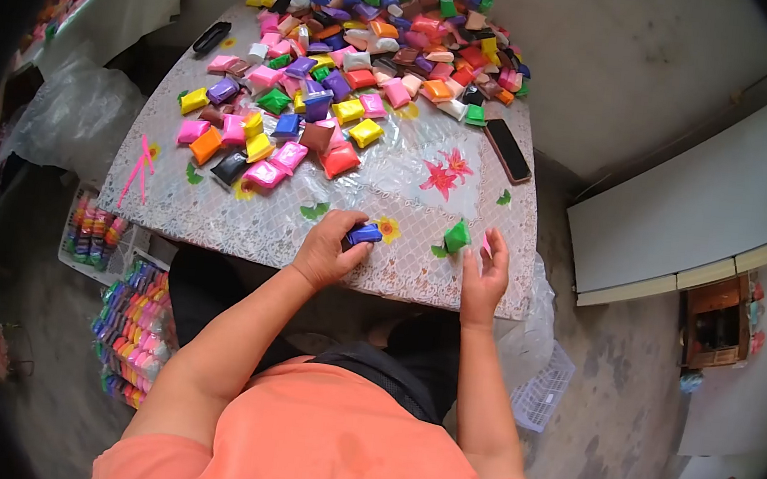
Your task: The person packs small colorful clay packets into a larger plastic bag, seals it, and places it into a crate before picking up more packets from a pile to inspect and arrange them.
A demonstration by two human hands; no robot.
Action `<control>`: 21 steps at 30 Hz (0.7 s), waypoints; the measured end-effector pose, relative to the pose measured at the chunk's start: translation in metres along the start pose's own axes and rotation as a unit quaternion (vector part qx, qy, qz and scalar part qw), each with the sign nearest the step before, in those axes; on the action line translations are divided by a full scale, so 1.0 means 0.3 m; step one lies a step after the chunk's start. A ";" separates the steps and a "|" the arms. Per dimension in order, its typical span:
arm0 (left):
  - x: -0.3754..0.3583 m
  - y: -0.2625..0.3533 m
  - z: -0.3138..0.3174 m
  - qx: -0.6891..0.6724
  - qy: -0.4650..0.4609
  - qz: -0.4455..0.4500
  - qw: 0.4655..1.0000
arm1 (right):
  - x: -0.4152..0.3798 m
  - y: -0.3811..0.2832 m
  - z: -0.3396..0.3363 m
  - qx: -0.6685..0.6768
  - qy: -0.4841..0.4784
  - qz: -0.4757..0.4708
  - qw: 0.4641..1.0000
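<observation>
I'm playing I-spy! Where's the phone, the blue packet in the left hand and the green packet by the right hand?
Phone (pixel 507 151), head view: its dark face.
Blue packet (pixel 365 234), head view: uncovered part.
Green packet (pixel 457 237), head view: its middle.

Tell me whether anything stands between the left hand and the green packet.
Nothing visible stands in the way: between the left hand, holding a blue packet, and the green packet lies only flower-printed tablecloth.

The left hand (pixel 327 248) holds a blue packet (pixel 365 234), the right hand (pixel 484 284) perhaps touching green (pixel 458 236).
</observation>
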State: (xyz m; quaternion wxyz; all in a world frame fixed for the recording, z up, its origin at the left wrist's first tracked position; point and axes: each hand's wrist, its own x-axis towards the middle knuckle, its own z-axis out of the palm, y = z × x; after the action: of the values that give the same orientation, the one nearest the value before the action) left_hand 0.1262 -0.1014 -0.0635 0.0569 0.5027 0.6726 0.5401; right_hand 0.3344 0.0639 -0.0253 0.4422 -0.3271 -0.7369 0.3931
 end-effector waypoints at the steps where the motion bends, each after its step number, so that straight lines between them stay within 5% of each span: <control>1: -0.004 0.002 -0.004 -0.014 0.004 -0.015 1.000 | -0.027 -0.030 -0.009 0.003 0.010 -0.013 1.000; 4: -0.015 0.051 -0.010 -0.274 -0.052 -0.209 0.938 | -0.113 -0.090 0.008 0.064 -0.070 0.023 0.995; 7: -0.084 0.174 -0.010 -0.532 -0.069 -0.312 0.784 | -0.183 -0.145 0.038 0.123 -0.201 0.081 0.969; 10: -0.123 0.229 -0.039 -0.642 -0.106 -0.339 0.679 | -0.219 -0.209 0.099 0.220 -0.186 0.108 0.951; 21: -0.177 0.267 -0.049 -0.667 -0.164 -0.366 0.628 | -0.264 -0.261 0.082 0.302 -0.219 0.032 0.927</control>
State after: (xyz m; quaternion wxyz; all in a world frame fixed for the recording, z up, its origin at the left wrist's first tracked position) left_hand 0.1922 -0.1574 -0.0195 0.6792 0.1200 0.2363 0.6845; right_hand 0.3327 -0.0462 0.0041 0.3347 -0.1078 -0.6509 0.6728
